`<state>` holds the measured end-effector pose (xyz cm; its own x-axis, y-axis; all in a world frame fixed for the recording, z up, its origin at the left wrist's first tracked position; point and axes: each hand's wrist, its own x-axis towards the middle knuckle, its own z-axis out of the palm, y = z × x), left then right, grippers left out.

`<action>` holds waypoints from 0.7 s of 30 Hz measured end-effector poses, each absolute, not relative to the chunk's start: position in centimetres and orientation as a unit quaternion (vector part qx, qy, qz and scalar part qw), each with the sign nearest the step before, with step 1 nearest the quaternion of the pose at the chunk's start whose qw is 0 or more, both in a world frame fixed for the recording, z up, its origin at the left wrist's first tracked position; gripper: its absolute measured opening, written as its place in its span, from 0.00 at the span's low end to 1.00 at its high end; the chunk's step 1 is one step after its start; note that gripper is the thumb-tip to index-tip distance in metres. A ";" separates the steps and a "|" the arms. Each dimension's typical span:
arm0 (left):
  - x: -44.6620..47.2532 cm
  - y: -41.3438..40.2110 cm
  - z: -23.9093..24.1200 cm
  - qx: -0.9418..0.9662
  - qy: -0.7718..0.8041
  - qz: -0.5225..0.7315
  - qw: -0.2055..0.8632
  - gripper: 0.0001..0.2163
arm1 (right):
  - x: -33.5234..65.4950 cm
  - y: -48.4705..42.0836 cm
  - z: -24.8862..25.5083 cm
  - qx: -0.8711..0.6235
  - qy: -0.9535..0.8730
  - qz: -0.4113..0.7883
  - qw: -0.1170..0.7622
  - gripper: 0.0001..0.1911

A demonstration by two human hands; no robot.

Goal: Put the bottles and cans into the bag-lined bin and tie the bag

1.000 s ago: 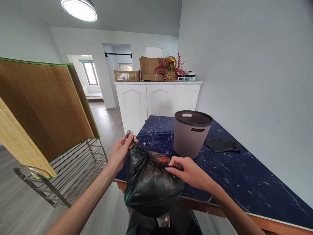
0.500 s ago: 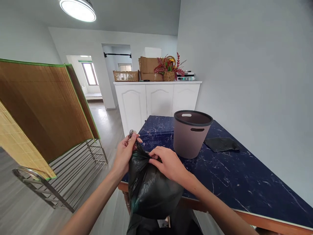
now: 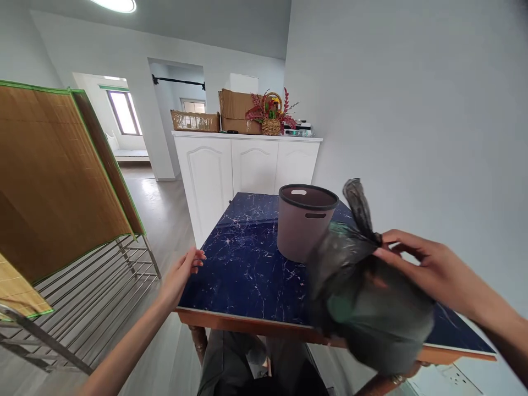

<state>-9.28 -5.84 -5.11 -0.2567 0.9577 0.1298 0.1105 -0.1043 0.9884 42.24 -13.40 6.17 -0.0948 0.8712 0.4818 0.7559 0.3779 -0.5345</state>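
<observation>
1 blk bin bag (image 3: 371, 316): seemingly knotted, not yet released; R hand (image 3: 437, 269) pinching neck, rt of wastebasket (image 3: 299, 236). L hand (image 3: 180, 275), lt of it: empty, half-open.

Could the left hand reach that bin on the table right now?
Probably yes: the left hand seems to hold nothing, and nothing visible stands between it and the bin. The right hand holds the black bag off to the right.

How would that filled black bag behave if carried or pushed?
The black bag is probably floppy, since its thin, translucent film is creased. It may swing, as the right hand holds only the gathered neck. Its rounded bulge might slump if set down.
</observation>
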 end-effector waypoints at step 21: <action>-10.1 -6.0 -6.7 0.620 0.589 0.445 0.267 0.32 | 58.6 -5.4 -1.5 -0.709 -0.641 -0.013 0.294 0.21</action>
<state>-10.12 -5.97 -6.67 -0.0884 0.9674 0.2372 0.4924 -0.1645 0.8547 58.56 -5.42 -1.52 0.1783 0.9014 0.3945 0.9162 -0.0058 -0.4007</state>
